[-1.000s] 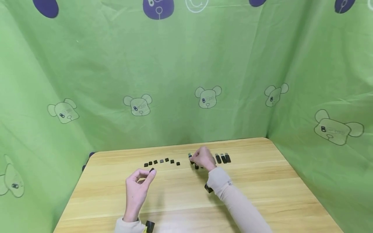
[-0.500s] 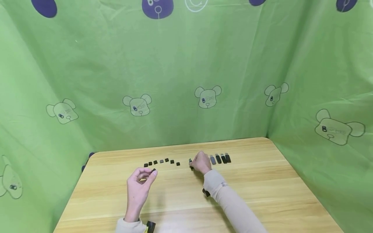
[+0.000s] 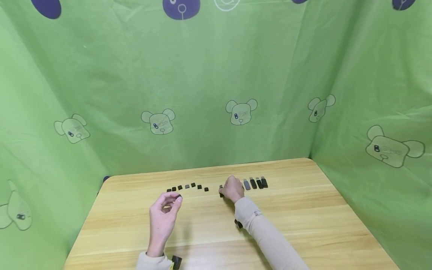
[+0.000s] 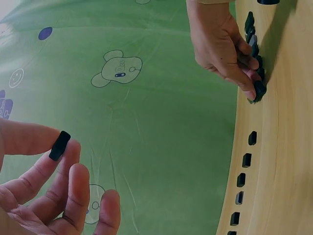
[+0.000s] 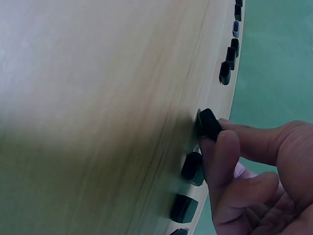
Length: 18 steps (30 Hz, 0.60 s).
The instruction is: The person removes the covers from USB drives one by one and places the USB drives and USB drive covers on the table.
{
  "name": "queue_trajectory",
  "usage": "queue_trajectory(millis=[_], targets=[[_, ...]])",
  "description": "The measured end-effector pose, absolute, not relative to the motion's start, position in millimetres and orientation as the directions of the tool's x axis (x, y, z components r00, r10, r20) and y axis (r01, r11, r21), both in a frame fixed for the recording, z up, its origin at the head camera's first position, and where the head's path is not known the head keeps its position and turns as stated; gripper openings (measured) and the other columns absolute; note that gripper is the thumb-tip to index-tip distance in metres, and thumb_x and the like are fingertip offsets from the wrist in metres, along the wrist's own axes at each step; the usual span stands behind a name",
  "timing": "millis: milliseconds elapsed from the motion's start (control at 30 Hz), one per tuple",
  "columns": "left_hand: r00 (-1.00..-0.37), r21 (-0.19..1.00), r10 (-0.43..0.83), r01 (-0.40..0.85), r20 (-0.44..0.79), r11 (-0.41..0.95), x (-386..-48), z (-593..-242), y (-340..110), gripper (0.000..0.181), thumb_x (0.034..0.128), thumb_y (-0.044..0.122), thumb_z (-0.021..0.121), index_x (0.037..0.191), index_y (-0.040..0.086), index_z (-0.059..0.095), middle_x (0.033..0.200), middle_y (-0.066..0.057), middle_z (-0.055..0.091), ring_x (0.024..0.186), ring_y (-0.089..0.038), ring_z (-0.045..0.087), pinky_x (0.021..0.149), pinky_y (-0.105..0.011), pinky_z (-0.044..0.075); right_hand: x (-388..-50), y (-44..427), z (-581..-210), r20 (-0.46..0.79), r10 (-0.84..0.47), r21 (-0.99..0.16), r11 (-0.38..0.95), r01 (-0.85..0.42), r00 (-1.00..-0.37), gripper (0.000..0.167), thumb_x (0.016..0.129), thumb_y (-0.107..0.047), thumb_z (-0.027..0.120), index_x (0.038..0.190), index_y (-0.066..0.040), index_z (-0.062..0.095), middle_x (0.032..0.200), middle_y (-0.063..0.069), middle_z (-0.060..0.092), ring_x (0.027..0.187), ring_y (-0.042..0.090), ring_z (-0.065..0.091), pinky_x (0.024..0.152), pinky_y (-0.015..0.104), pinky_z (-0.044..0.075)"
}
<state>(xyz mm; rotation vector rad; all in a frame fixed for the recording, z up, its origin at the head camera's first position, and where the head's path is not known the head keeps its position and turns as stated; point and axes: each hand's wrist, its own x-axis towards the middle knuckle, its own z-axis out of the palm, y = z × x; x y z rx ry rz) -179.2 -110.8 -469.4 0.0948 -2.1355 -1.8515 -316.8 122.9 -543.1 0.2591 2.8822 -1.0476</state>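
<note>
My left hand [image 3: 162,221] is raised above the table. Its thumb and index finger pinch a small black cap [image 4: 60,146], and the other fingers are loosely bent. Farther right, my right hand [image 3: 233,188] is at the left end of a row of USB sticks. Thumb and index finger pinch a black USB stick [image 5: 210,125] there, at the tabletop; whether it touches the wood I cannot tell. Right beside that hand lie a grey USB stick [image 3: 246,184] and several black ones [image 3: 253,183]. More black sticks [image 5: 193,168] are hidden from the head view behind the hand.
A curved line of small black caps [image 3: 199,186], with one grey cap [image 3: 187,186] among them, lies left of the sticks on the wooden table [image 3: 202,232]. Green patterned cloth [image 3: 202,75] hangs behind the table and along both sides.
My right hand has drawn slightly toward me with the black USB stick, uncovering the grey stick. My left hand has shifted a little to the right, still pinching the cap.
</note>
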Motion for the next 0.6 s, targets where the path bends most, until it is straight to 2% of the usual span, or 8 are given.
queue_trajectory(millis=[267,500,600], targets=[[-0.953,0.961,-0.226,0.150,0.203,0.231,-189,-473,-112,0.016,0.0912,0.016,0.075,0.105,0.010,0.072,0.095,-0.011,0.074,0.082,-0.008,0.061,0.076,-0.021,0.052,-322,117,-544,-0.078,0.148,-0.583,0.795,0.165,-0.986,0.052,0.081,-0.017,0.083,0.048,-0.018,0.043,0.046,-0.005,0.042,0.050,0.015,0.045,0.046,0.027,0.036],[-0.964,0.955,-0.192,0.128,0.183,0.268,-199,-476,-111,0.015,0.0919,0.015,0.074,0.106,0.010,0.073,0.095,-0.009,0.075,0.083,-0.009,0.061,0.076,-0.021,0.052,-325,113,-544,-0.049,0.155,-0.564,0.811,0.155,-0.987,0.045,0.081,-0.016,0.083,0.051,-0.016,0.049,0.053,-0.001,0.056,0.057,0.018,0.055,0.052,0.028,0.042],[-0.967,0.953,-0.178,0.131,0.184,0.273,-204,-478,-111,0.014,0.0926,0.015,0.073,0.106,0.011,0.073,0.095,-0.008,0.075,0.083,-0.010,0.061,0.076,-0.021,0.052,-325,111,-543,-0.042,0.151,-0.563,0.813,0.148,-0.988,0.044,0.082,-0.015,0.082,0.051,-0.016,0.051,0.055,-0.001,0.058,0.057,0.018,0.054,0.052,0.028,0.041]])
